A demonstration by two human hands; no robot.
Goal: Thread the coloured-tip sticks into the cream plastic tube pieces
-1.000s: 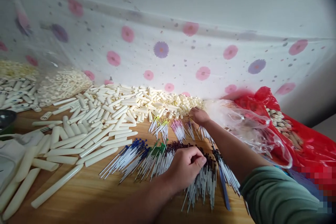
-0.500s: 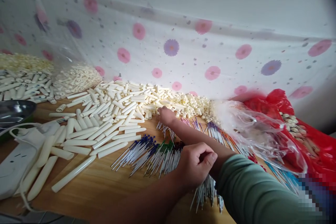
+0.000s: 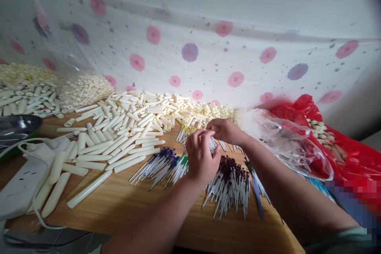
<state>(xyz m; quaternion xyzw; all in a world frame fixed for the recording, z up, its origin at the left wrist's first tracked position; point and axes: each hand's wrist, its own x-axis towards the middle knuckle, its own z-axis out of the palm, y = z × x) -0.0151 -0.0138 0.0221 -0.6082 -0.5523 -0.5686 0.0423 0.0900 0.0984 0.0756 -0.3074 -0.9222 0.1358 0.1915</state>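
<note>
So since half a second ago the left hand (image 3: 202,156) has come up out of its fist over the pen refills (image 3: 230,188), and the right hand (image 3: 228,131) has pulled back from the cream pen barrels (image 3: 131,127) to meet it.

Nearest on the wooden table (image 3: 133,206), the refills lie fanned in bunches by tip colour, I'd guess to keep the colours apart. Just above them the two hands sit fingertip to fingertip. The left forearm reaches straight in, fingers lifted and loosely curled. The right wrist is bent inward, fingers pinched close, maybe on something small and pale. Honestly can't tell whether either hand actually holds anything.

Behind them is the barrel heap, with a clear plastic bag (image 3: 282,139) to the right and a floral sheet (image 3: 190,59) at the back.
</note>
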